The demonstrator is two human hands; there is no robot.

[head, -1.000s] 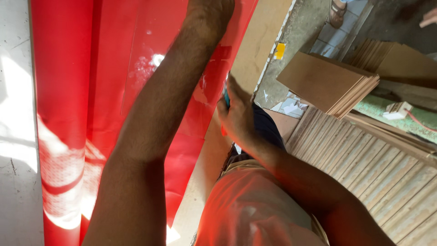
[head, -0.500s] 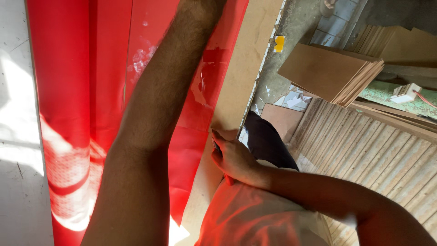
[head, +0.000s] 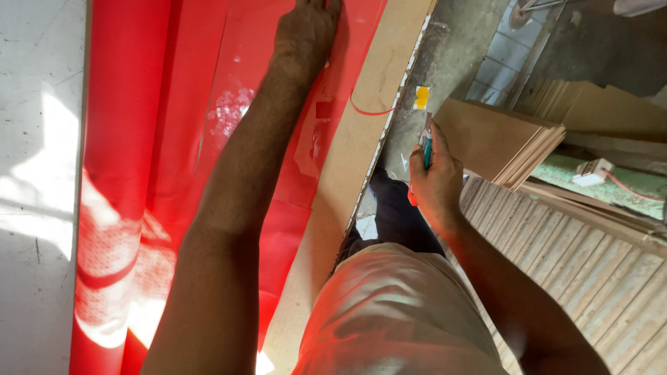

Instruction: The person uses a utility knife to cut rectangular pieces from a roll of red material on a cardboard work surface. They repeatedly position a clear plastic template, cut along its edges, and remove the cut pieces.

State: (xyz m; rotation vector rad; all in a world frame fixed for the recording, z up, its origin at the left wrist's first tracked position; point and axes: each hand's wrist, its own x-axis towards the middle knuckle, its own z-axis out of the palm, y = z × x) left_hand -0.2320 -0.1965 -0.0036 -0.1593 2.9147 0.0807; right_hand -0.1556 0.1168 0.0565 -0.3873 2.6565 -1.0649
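Note:
A glossy red sheet (head: 229,125) lies over a long tan board (head: 354,146), with part of it rolled at the left. My left hand (head: 306,31) presses flat on the red sheet near the top of the view, fingers partly cut off by the frame edge. My right hand (head: 434,177) is off the board's right edge, closed around a small teal-handled cutter (head: 426,142) that points upward. A thin red cut line curves across the bare board just below my left hand.
A stack of brown boards (head: 500,135) lies on the floor to the right, with ribbed panels (head: 590,264) below it. A small yellow tag (head: 421,97) sits on the grey floor. My own leg and shorts (head: 403,305) fill the lower middle.
My right hand has lifted off the board's edge and moved right and up, now showing the cutter. My left hand is now in view on the red sheet.

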